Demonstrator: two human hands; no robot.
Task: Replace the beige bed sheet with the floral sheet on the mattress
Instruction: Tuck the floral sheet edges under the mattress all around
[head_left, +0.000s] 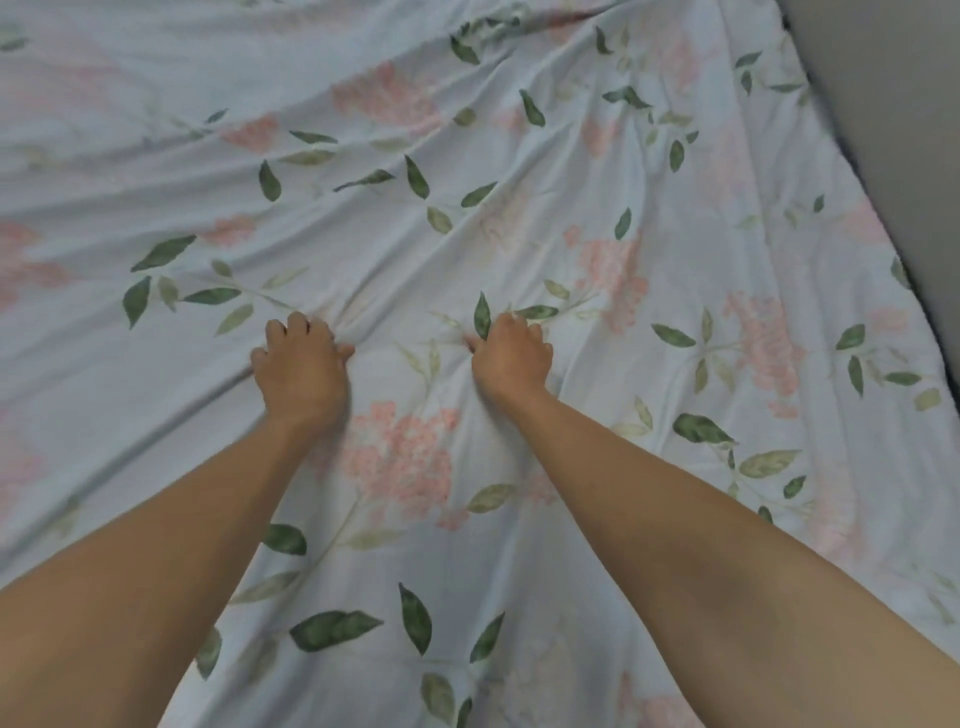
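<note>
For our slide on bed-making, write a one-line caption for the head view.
Both hands, left and right, grip the floral sheet, bunching it into creases.

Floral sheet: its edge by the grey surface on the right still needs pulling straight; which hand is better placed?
Probably the right hand: it grips the floral sheet nearer that edge beside the grey surface. The left hand grips farther away.

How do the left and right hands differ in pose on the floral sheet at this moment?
The left hand lies further left, knuckles broad to the camera, thumb pointing inward; the right hand is turned more sideways and looks more tightly bunched. Long folds run leftward from the left hand, while shorter creases gather at the right hand. Both have fingers curled into the floral sheet, gripping the cloth at about the same height.
</note>
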